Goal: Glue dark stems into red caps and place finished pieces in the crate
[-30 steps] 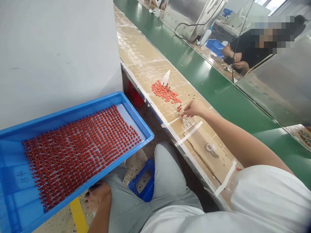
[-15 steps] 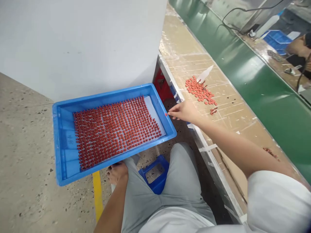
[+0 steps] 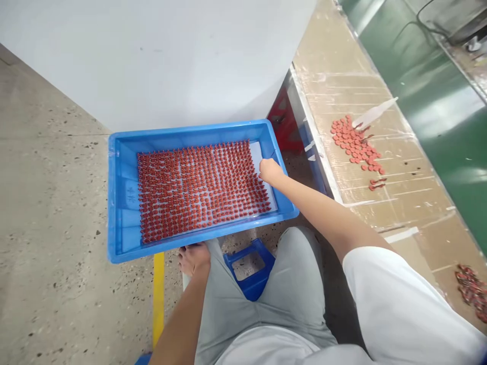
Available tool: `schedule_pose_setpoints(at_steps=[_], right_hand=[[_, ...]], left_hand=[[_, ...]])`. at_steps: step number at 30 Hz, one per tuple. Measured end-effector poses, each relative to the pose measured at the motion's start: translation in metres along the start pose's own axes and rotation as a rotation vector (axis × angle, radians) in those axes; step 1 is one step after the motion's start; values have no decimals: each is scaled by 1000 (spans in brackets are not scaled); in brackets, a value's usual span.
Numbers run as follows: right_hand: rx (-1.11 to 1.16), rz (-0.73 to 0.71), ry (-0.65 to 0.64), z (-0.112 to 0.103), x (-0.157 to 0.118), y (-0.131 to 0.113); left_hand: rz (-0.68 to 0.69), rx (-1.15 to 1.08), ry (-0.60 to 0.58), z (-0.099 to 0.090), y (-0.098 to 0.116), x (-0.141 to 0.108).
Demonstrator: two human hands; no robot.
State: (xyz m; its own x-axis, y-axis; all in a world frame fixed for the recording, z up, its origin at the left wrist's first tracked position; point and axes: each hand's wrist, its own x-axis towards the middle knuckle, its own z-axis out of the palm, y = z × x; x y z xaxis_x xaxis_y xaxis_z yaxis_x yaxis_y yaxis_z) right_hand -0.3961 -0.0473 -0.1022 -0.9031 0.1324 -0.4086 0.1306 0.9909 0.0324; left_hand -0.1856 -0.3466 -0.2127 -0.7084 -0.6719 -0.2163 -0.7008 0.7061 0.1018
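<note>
A blue plastic tray (image 3: 201,129) rests across my lap, carrying dense rows of small red parts (image 3: 201,190) on a pale sheet. My right hand (image 3: 270,171) hangs low over the rows' right end, fingers bunched; whatever they pinch is hidden. My left hand (image 3: 194,258) sits at the tray's near rim, fingers curled under it. On the table to the right lies a pile of flat red discs (image 3: 355,144), with a white plastic strip (image 3: 375,113) beside it and a few small red pieces (image 3: 377,183) just below.
A taped cardboard-covered bench top (image 3: 403,203) runs along the right, with a red cluster (image 3: 472,286) at its near end. Beyond it lies a green conveyor belt (image 3: 429,96). A white wall (image 3: 152,56) stands ahead. A blue crate (image 3: 249,268) and a yellow floor line (image 3: 159,299) lie below.
My view has swung left, bringing the tray to the middle. My right hand has moved from the table's red pieces across to the tray's rows. The left hand stays at the tray.
</note>
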Motion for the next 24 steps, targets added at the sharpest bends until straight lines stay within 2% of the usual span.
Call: schedule_pose_setpoints(at_steps=[7, 24], right_hand=[[-38, 39, -71, 11, 18, -3], [-21, 70, -109, 17, 22, -2]], left_hand=[[7, 16, -11, -1, -1, 2], [-2, 26, -32, -1, -2, 3]])
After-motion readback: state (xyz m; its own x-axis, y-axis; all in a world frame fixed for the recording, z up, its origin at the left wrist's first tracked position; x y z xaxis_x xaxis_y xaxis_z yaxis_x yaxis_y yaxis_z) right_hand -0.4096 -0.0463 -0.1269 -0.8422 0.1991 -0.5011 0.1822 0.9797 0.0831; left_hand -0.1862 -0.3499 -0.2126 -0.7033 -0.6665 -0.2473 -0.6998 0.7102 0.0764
